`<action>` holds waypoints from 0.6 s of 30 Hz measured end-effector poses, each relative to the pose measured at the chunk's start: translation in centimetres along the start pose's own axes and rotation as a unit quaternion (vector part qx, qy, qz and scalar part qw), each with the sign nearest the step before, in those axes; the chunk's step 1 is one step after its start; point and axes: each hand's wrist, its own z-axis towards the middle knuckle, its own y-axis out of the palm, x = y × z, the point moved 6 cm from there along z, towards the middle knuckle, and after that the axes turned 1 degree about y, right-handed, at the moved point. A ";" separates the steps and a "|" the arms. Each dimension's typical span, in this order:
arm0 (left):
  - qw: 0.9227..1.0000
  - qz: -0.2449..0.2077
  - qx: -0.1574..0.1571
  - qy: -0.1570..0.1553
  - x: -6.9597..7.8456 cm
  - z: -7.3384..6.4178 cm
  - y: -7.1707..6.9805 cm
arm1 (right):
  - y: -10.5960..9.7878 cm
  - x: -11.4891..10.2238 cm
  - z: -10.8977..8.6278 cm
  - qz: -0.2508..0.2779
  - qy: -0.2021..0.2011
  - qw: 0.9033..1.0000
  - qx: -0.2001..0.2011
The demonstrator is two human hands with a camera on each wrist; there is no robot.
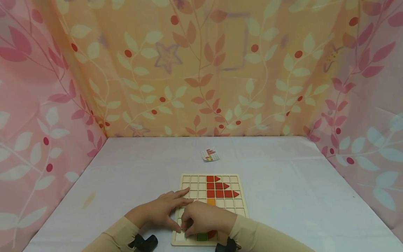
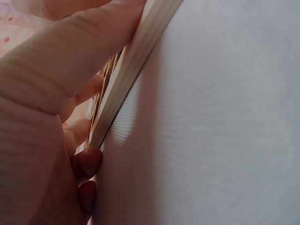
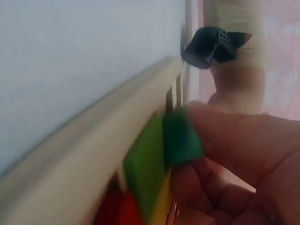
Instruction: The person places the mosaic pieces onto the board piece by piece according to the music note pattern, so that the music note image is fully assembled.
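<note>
A wooden grid board (image 1: 186, 185) lies on the white-covered table. My left hand (image 1: 160, 211) rests at its left side with the fingers spread, and in the left wrist view the thumb (image 2: 84, 51) touches the board's edge. My right hand (image 1: 206, 218) is over the lower left of the board. Seen from the right wrist, it pinches a small dark green tile (image 3: 180, 138) beside a lighter green tile (image 3: 145, 164) on the board. Red tiles (image 1: 219, 193) and an orange tile (image 1: 211, 202) sit in the grid; the right hand hides part of it.
A small printed card (image 1: 210, 154) with a coloured grid picture lies beyond the board. Patterned cloth (image 1: 201, 87) stands behind and at both sides of the table. Each wrist wears a black camera (image 1: 146, 242).
</note>
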 end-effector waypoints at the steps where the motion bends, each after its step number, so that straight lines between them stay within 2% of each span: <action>1: 1.000 0.001 0.000 0.000 0.0 0.0 0.0 | -0.2 0.2 -0.1 -0.002 0.005 1.000 0.006; 6: 1.000 0.005 -0.002 -0.006 -0.1 0.0 0.1 | -0.7 1.2 -0.5 0.021 0.038 0.999 0.011; 13: 1.000 0.005 -0.006 -0.008 -0.2 0.0 0.2 | -1.0 0.8 -0.6 -0.010 -0.002 1.000 -0.012; 18: 1.000 -0.001 -0.009 0.006 -0.1 0.0 0.1 | -0.7 0.5 -0.8 -0.010 0.011 0.999 -0.032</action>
